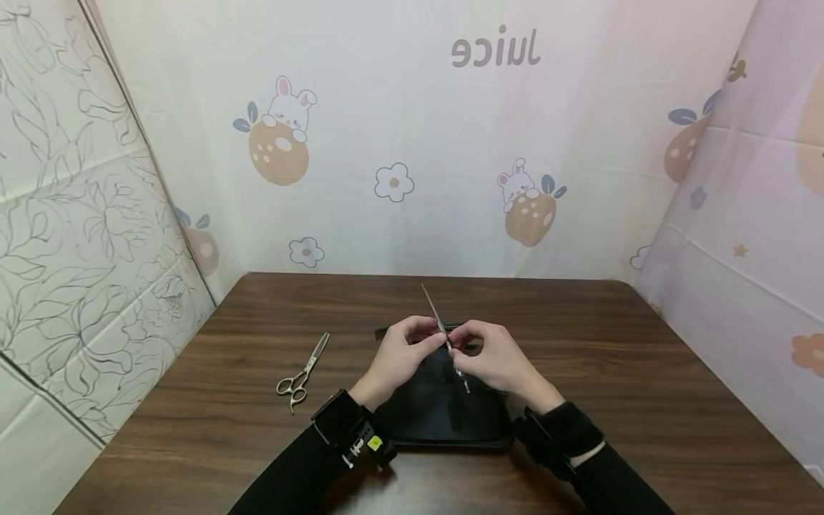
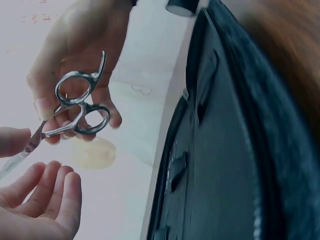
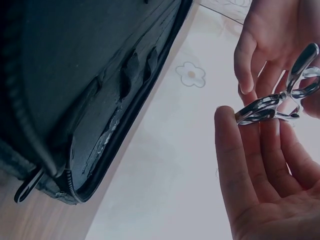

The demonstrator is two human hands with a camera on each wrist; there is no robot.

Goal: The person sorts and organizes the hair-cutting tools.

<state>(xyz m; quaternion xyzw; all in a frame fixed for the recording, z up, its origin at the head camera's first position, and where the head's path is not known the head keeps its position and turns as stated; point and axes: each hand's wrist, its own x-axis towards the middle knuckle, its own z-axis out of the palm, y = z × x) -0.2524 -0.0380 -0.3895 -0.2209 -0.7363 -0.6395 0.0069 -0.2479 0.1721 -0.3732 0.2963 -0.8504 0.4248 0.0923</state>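
Observation:
In the head view a pair of hairdressing scissors (image 1: 435, 309) is held over a black zip case (image 1: 438, 418), blades pointing up and away. My left hand (image 1: 402, 355) pinches the scissors near the pivot with thumb and forefinger. Closer to the finger rings, my right hand (image 1: 498, 361) grips the shanks between thumb and fingers. Shiny rings and a curved finger rest show on the scissors (image 2: 80, 105) in the left wrist view. The case (image 3: 55, 60) lies open, its dark inside holding strap loops (image 3: 129, 75).
A second pair of scissors, with a toothed blade (image 1: 315, 350), lies on the wooden table (image 1: 212, 400) left of the case. Printed curtains (image 1: 399, 107) hang behind and at both sides of the table. Each wrist wears a black camera band (image 1: 344, 418).

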